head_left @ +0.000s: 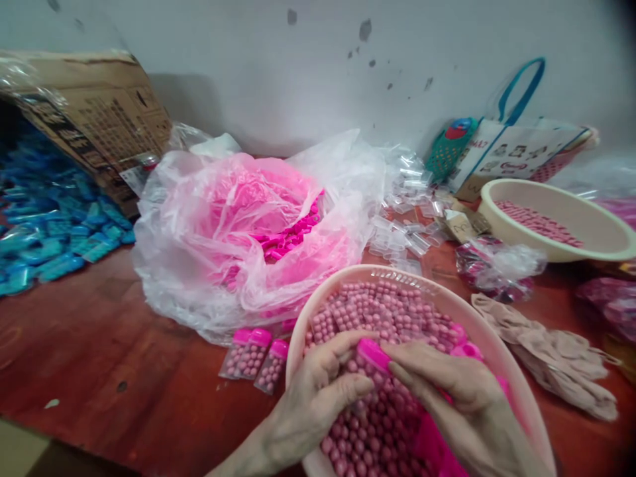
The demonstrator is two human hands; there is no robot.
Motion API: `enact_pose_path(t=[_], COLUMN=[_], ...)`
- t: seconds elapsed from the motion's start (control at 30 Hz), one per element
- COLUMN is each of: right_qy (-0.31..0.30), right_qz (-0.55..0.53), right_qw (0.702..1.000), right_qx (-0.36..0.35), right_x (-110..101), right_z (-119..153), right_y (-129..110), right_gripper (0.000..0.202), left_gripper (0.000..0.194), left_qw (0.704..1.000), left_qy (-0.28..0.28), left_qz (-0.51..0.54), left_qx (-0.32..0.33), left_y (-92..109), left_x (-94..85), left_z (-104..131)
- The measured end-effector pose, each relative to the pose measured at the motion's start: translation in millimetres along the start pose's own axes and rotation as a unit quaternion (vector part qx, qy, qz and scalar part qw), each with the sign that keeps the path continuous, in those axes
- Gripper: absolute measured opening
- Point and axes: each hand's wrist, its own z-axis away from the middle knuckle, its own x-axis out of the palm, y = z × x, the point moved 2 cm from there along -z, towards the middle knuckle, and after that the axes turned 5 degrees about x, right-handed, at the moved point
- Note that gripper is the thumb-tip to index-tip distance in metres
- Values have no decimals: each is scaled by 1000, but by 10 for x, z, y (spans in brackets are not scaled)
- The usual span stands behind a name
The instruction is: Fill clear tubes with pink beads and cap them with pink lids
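Note:
Over a pale pink basin (521,391) full of pink beads (365,424), my left hand (315,391) grips a small bead-filled container between thumb and fingers. Its bright pink cap (373,356) points up and to the right. My right hand (454,387) has its fingers closed together against this cap; part of the container is hidden by the hands. Loose pink caps (464,344) lie in the basin along its right side, some beneath my right hand. Left of the basin, several capped clear containers of beads (254,358) lie on the red table (99,358).
Behind the basin stands an open plastic bag (179,265) of pink caps. Clear empty containers (402,238) are scattered beside it. A cream basin (561,252) and beige cloth gloves (551,358) are at right. Blue packets (59,232) pile up by a cardboard box (99,112).

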Motion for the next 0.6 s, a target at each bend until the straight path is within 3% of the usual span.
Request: enact_pose_path(t=[0.17, 0.33, 0.47, 0.6], right_qy=[91, 82, 101, 89], right_qz=[142, 201, 257, 294], right_qw=[977, 968, 955, 934], right_qx=[-132, -126, -107, -185], right_x=[137, 209, 237, 331], right_z=[174, 239, 231, 197], right_y=[6, -17, -74, -133], right_gripper=[40, 22, 44, 35], left_gripper=[35, 40, 36, 25], left_qw=[999, 999, 999, 999], left_qy=[31, 33, 20, 13], left_qz=[-35, 0, 9, 36], left_qx=[-9, -31, -27, -36], left_y=[1, 24, -8, -67], left_x=[-5, 28, 2, -35], left_z=[20, 12, 20, 34])
